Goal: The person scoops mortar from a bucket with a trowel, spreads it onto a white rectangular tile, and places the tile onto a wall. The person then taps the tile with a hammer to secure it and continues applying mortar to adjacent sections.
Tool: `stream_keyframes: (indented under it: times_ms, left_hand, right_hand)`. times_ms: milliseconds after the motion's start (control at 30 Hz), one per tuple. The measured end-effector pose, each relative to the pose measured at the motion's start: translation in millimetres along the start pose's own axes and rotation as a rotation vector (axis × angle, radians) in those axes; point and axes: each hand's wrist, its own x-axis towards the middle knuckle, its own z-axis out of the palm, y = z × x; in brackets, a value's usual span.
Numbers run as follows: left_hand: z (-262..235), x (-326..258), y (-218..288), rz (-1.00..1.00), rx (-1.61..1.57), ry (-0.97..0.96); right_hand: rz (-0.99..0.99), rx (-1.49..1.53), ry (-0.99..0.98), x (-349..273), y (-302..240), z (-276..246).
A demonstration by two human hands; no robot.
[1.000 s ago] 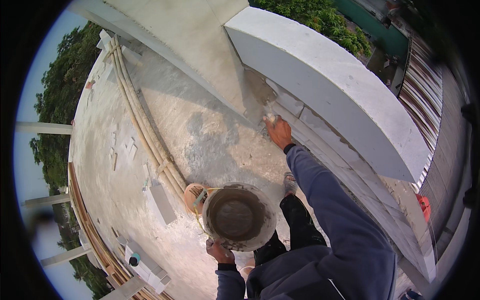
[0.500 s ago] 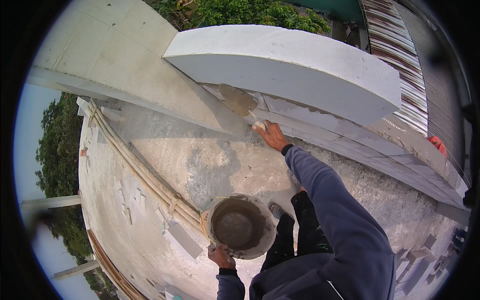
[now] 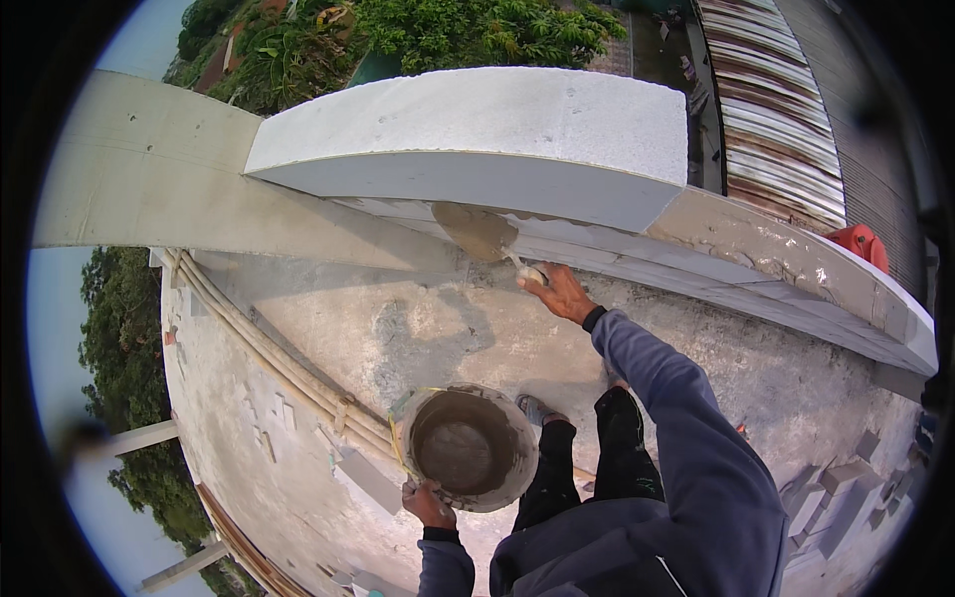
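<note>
A bundle of pale pipes runs across the concrete roof floor. Grey block offcuts lie in a loose heap. Beyond the parapet are green bushes, a rusty corrugated roof and an orange object.

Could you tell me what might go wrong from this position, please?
Mortar could drop off the trowel, which the right hand holds loaded against the joint under the white block. The bucket hangs from the left hand alone by its rim and might tip. The pipes underfoot could trip the person.
</note>
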Motion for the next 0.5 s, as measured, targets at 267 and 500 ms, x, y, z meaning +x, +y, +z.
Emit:
stream_keyframes:
  times_ms: [267,500]
  left_hand:
    - [63.2,-45.6,-18.6,0.034,-0.094,-0.128]
    - [119.4,-85.8,-4.2,0.085,-0.161,-0.165]
  right_hand:
    - [0.112,0.018,-0.126,-65.5,24.8,-78.5]
    - [0.001,0.084,0.019,-117.6,33.3,-129.6]
